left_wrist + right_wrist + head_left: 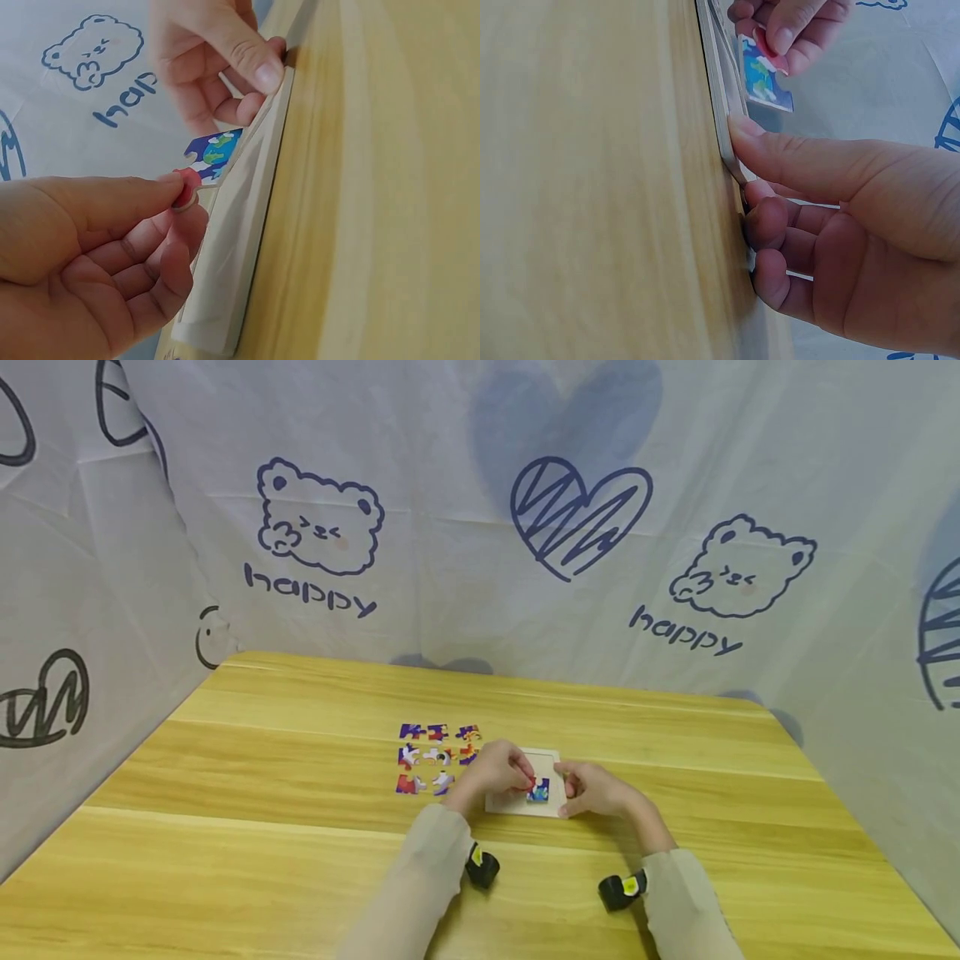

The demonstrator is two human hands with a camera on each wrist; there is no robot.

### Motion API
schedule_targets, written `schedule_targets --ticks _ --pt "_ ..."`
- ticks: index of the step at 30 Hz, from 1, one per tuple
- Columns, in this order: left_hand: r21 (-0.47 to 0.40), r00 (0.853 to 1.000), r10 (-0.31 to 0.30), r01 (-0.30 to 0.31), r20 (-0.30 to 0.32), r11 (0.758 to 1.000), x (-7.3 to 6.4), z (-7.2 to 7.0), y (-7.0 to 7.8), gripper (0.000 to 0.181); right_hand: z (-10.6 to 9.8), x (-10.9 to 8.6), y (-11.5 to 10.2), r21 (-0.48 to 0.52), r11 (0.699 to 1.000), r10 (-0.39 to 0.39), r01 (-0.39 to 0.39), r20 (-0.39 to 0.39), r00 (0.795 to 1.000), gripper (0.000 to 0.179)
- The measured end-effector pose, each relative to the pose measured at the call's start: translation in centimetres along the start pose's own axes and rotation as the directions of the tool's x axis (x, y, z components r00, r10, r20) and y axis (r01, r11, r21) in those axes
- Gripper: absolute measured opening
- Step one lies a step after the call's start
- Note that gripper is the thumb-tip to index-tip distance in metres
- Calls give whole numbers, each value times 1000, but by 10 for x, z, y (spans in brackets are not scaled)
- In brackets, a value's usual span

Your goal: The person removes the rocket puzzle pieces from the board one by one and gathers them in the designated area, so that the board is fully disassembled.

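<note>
My left hand (498, 768) pinches a jigsaw puzzle piece (217, 154) between thumb and index finger. Blue with green and white patches, the piece has a red part under the fingertips. It is held tilted over the pale wooden puzzle tray (504, 806), close to its surface; whether it touches the tray I cannot tell. My right hand (596, 789) grips the tray's right edge, thumb (754, 142) on the rim and the other fingers curled at the side. The tray's left part is partly hidden behind the left hand.
Left of the tray, several loose puzzle pieces (408, 756) lie in rough rows on the wooden table (285, 852). A white cloth (450, 610) with printed bears and hearts hangs behind the table. Each wrist wears a black camera (482, 867).
</note>
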State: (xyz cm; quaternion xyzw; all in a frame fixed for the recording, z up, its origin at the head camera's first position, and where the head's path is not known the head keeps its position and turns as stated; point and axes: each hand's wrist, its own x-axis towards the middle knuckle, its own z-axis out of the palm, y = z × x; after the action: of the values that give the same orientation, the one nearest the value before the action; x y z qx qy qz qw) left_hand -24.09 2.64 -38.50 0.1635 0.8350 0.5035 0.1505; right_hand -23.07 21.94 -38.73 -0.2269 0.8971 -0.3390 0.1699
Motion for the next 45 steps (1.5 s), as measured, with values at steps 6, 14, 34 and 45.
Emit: schedule_targets --ticks 6,14,34,45 --pt "-19 1000 -3 3 1 1000 -2 -10 -3 4 1 1 1 0 1000 4 -4 -1 1000 67" --pt "-4 1000 -14 14 -24 1000 -6 -23 -7 3 1 1 1 14 1000 28 -28 -12 1000 68" --pt "-50 993 -60 55 -98 997 -23 -54 -22 4 1 -1 2 18 999 -30 30 3 1000 70" --pt "-23 989 -94 92 -115 995 -27 -63 -29 5 2 -1 1 8 999 -31 31 -1 1000 70"
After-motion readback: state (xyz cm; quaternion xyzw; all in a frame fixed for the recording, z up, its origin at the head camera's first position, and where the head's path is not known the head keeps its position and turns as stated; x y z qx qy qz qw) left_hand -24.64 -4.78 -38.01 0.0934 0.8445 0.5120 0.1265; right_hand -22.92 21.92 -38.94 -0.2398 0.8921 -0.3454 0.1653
